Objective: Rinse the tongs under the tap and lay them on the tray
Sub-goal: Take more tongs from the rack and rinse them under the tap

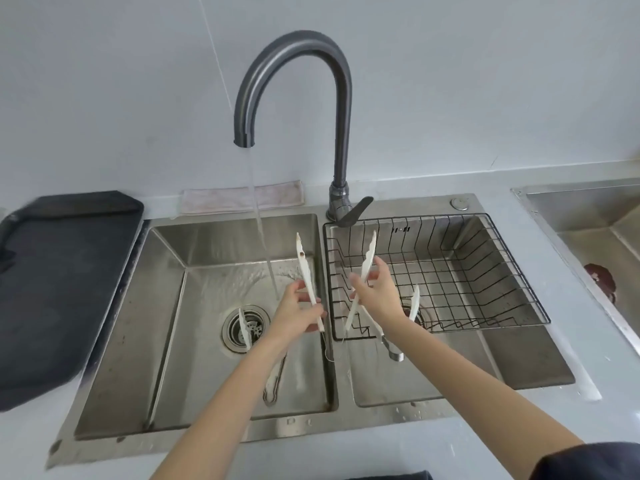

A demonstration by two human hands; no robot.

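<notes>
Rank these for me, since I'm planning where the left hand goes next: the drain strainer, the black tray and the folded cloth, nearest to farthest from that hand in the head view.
Measured from the left hand:
1. Drain strainer, just to its left in the left basin.
2. Folded cloth, behind the basin by the wall.
3. Black tray, far left on the counter.

black wire dish basket (485, 282) in right steel basin | pale pink folded cloth (221, 200) against wall behind left basin | round steel drain strainer (256, 327) in left basin
</notes>
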